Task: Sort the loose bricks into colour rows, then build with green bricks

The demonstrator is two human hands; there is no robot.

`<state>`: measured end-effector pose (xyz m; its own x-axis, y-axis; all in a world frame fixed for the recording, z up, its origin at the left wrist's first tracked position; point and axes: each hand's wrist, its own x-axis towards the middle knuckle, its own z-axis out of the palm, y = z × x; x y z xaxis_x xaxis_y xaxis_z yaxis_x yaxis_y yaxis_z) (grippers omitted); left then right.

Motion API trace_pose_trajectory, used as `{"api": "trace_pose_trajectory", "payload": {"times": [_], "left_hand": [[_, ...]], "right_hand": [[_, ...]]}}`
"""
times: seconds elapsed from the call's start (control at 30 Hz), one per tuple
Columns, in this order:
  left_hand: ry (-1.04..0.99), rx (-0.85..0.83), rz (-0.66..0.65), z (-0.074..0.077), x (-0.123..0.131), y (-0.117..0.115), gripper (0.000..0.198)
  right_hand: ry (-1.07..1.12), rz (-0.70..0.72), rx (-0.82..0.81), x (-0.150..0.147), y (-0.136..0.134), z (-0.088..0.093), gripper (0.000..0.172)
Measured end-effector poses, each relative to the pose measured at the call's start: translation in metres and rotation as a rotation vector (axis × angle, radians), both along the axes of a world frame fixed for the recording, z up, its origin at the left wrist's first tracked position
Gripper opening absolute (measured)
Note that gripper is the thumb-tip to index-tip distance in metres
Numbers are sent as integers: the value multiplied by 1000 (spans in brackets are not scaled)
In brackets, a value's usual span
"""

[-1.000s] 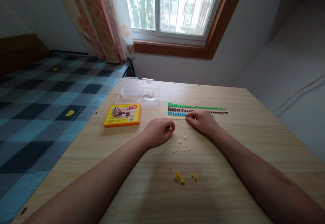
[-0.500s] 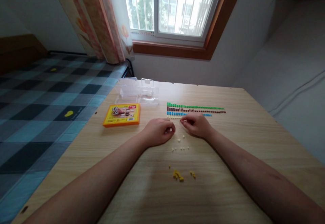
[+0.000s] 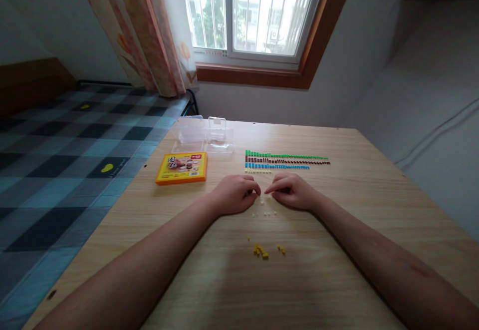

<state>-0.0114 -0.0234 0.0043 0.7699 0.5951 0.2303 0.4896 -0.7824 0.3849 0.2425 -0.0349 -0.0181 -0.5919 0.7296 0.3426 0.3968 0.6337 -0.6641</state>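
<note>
Bricks, tiny, cream plastic (image 3: 265,213), lay by the narrowly parted right hand (image 3: 294,191); left hand (image 3: 237,194) curled, contents I couldn't see. Clumsy pinch could've flicked one away.

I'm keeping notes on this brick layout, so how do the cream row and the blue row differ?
The cream row is pale, while the blue row is brightly coloured. The cream row is much shorter; the blue row stretches farther to the right. The cream row lies nearer the wearer than the blue row. Both are lines of small pieces on the wooden table.
</note>
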Motion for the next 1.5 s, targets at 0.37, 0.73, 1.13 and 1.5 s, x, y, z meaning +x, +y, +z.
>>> {"api": "trace_pose_trajectory", "payload": {"times": [0.37,0.73,1.13,1.5], "left_hand": [[8,-49,16,4,-2,-2,23],[12,-74,3,6,-4,-4,22],[-37,-429,-107,12,-8,8,30],[-22,-409,-135,13,-6,8,17]], "right_hand": [[-51,99,43,2,1,6,17],[-63,23,106,5,4,3,24],[-85,-108,269,5,10,-8,20],[-148,-202,239,4,8,-5,16]]}}
